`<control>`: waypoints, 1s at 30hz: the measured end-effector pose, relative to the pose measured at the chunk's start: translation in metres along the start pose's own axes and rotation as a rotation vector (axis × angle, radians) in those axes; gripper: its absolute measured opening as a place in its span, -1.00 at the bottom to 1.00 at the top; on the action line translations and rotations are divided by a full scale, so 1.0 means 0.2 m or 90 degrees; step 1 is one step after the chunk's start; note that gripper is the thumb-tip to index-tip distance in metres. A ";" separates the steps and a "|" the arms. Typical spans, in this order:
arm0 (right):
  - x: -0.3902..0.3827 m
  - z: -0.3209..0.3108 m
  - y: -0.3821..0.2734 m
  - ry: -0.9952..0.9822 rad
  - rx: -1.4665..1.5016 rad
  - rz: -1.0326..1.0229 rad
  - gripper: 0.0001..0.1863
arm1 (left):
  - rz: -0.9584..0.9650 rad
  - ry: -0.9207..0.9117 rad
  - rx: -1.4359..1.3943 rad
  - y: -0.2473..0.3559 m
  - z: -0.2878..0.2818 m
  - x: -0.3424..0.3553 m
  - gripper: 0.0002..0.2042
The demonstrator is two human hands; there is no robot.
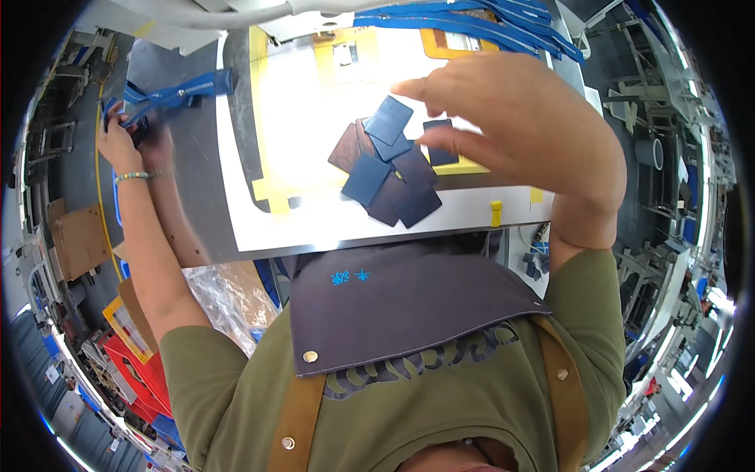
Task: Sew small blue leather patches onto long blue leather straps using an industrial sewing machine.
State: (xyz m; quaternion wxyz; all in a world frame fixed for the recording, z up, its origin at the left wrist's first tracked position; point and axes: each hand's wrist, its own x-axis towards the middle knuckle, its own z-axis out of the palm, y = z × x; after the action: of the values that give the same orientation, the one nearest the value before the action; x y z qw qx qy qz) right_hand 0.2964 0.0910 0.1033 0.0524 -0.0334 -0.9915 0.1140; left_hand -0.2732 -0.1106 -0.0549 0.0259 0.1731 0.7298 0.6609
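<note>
My left hand (119,141) is out past the left edge of the metal table, its fingers closed round blue zippered strips (177,93). Part of the bundle trails to the right over the table top and is slightly blurred. My right hand (484,110) hovers over the bright work surface, thumb and forefinger apart. Its forefinger tip is close to the top corner of a blue square patch (390,118); whether it touches, I cannot tell. Beneath lie several overlapping patches, some blue, like this patch (366,179), others dark brown or near black, like this patch (417,203).
More blue zippers (464,23) lie in a bundle at the far edge. A yellow-framed template (452,43) sits behind my right hand. White machine parts (236,17) overhang the far left. Cardboard (79,244) and a red crate (138,377) stand beyond my left arm.
</note>
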 end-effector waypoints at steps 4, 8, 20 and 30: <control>0.01 0.13 -0.02 0.044 -0.019 -0.001 -0.71 | 0.016 0.066 0.035 -0.04 -0.18 0.18 -0.75; 0.01 0.31 -0.03 0.045 -0.106 -0.047 -0.72 | 0.098 0.360 0.083 -0.05 -0.24 0.11 -0.71; 0.07 0.49 0.14 0.224 -0.096 -0.082 -0.75 | 1.108 -0.811 0.117 0.69 0.51 -1.58 -0.58; -0.10 0.31 0.24 0.253 0.004 0.108 -0.86 | 0.836 -0.983 0.154 0.65 0.88 -1.69 -0.26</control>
State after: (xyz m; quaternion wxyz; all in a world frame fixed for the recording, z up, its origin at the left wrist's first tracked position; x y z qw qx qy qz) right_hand 0.3123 0.1218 0.0308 0.2373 -0.1383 -0.9550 0.1120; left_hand 0.1190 -0.0305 -0.0142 0.1041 0.9193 0.3370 0.1745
